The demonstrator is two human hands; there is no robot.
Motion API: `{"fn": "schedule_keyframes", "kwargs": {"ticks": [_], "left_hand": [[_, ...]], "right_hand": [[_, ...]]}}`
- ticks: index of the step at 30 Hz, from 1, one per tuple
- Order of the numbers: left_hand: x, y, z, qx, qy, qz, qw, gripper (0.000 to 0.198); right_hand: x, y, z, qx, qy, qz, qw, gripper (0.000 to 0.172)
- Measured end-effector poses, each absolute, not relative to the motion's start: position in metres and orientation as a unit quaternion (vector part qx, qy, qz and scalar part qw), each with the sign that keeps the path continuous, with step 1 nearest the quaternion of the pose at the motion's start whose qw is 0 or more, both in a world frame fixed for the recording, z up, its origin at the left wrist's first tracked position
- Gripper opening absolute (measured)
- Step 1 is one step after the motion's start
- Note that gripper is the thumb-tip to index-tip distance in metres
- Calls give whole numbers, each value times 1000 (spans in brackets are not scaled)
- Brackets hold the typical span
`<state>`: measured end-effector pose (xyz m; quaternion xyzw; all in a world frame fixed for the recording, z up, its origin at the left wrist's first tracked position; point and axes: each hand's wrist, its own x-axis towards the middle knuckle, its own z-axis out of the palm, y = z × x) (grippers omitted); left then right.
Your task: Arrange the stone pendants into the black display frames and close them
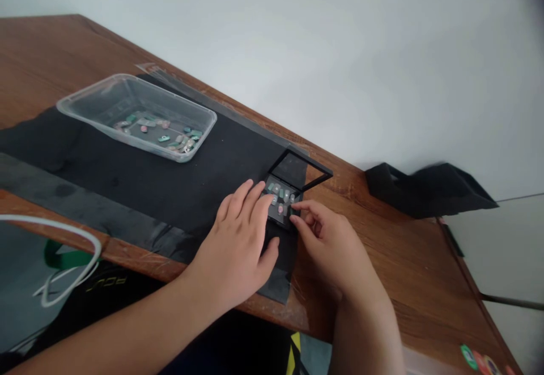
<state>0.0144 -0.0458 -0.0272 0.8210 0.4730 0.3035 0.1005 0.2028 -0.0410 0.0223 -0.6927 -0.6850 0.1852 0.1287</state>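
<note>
A small black case [284, 198] lies open on a black mat [170, 177], its framed lid [300, 170] tilted up behind it. Inside lie several small green, pink and pale pieces. My left hand [242, 239] rests flat on the mat with its fingers stretched onto the left side of the case. My right hand [329, 244] sits at the case's right edge, thumb and forefinger pinched together over the pieces; what they hold is too small to see.
A clear plastic tub [85, 103] with several more small pieces stands at the mat's far left. A black foam block [429, 191] lies at the table's right by the wall. The wooden table [403, 261] edge runs near me.
</note>
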Motion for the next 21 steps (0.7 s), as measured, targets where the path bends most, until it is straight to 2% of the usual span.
{"fn": "schedule_keyframes", "kwargs": {"ticks": [5, 21], "left_hand": [[12, -45, -24, 829, 468, 284, 111, 42], [11, -44, -25, 849, 436, 272, 123, 45]], "right_hand": [[203, -40, 22, -700, -674, 186, 144, 21], [205, -40, 19, -699, -655, 192, 212, 16]]}}
